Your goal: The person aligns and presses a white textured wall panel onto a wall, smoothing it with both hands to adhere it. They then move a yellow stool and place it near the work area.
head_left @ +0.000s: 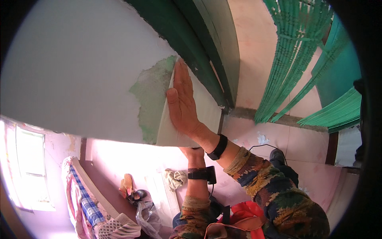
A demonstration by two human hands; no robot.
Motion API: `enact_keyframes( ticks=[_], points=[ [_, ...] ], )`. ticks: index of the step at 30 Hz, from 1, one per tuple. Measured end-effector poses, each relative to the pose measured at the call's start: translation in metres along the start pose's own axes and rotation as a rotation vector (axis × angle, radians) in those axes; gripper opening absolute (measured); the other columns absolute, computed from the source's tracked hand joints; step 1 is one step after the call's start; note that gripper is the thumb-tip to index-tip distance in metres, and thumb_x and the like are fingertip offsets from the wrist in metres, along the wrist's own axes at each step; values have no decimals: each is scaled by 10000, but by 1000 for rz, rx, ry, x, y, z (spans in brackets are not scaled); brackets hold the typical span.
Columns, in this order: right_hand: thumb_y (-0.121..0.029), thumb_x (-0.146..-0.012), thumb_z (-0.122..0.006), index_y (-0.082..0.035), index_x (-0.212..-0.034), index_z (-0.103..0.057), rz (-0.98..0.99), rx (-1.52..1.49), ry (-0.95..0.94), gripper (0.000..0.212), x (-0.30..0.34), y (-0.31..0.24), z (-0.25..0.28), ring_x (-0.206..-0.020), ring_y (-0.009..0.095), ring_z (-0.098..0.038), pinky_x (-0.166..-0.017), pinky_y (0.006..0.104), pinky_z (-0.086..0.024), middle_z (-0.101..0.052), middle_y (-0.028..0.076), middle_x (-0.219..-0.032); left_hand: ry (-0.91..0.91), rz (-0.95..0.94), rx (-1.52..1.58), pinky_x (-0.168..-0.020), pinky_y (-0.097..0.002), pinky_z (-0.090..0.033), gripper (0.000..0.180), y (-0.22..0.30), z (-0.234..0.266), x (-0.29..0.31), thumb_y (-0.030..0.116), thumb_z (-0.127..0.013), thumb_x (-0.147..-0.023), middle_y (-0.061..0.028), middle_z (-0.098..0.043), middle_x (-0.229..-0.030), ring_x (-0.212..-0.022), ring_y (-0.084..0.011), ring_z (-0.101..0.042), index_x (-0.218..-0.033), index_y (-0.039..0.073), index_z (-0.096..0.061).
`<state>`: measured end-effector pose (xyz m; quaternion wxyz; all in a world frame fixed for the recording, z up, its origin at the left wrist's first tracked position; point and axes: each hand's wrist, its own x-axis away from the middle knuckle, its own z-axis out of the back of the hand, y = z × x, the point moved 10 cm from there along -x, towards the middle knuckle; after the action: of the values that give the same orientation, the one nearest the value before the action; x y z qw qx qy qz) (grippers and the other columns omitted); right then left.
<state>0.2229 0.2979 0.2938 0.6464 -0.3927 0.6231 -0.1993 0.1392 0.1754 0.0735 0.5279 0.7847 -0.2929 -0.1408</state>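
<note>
While the right hand (182, 102) lies flat with fingers straight and together at the centre of the frame, its palm presses a pale rectangular sheet (199, 115) against the wall (71, 71). Just left of the sheet, a green patch (151, 95) of peeled paint shows on the white wall. The left hand (192, 151) sits below the sheet's lower edge, mostly hidden; whether it grips the edge cannot be told. Both wrists carry black bands. A dark green door frame (207, 44) runs from the upper centre down to the sheet's right edge. Green bead strings (294, 59) hang at the upper right. A plaid cloth (85, 199) lies at the lower left.
</note>
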Motion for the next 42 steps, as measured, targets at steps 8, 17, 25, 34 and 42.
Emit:
enact_keyframes(
  ticks=[8,17,25,34,42],
  points=[
    [-429,-1056,-227,22,-1554,-47,-118,-34,-61,695,48,-27,-8,-1499,423,-45,-1186,550,-45,-30,265,-1615,-34,-213,-49,-1162,-383,-291,772,136,-69,40,606,-158,-1035,-142,-332,-1540,-1385,-284,-362,-1540,25,-215],
    [-464,-1041,-259,15,-1556,-36,-78,36,-12,737,54,-28,-13,-1492,440,-68,-1196,510,-69,-40,270,-1612,-21,-352,-176,-1182,-388,-245,823,175,-71,41,657,-168,-1008,-134,-260,-1582,-1438,-277,-286,-1562,50,-155],
    [-441,-1032,-267,32,-1548,-39,-114,75,-43,736,36,-17,-14,-1491,443,-72,-1189,528,-73,-40,274,-1610,-69,-260,4,-1184,-406,-261,817,163,-75,45,664,-151,-1000,-128,-258,-1581,-1434,-275,-302,-1546,56,-178],
    [-475,-1046,-222,48,-1544,3,12,-22,-91,756,42,-33,-12,-1489,465,-24,-1190,537,-42,8,290,-1608,-45,-333,-27,-1148,-410,-343,737,164,-62,36,615,-140,-1023,-121,-346,-1528,-1381,-272,-383,-1528,87,-237],
    [-550,-1001,-348,56,-1540,-6,96,-27,-255,881,57,-41,-13,-1488,480,25,-1160,613,-18,43,308,-1601,-50,-468,-159,-1151,-422,-337,748,172,-60,38,621,-176,-1017,-143,-347,-1526,-1375,-284,-391,-1532,81,-226]
  ],
)
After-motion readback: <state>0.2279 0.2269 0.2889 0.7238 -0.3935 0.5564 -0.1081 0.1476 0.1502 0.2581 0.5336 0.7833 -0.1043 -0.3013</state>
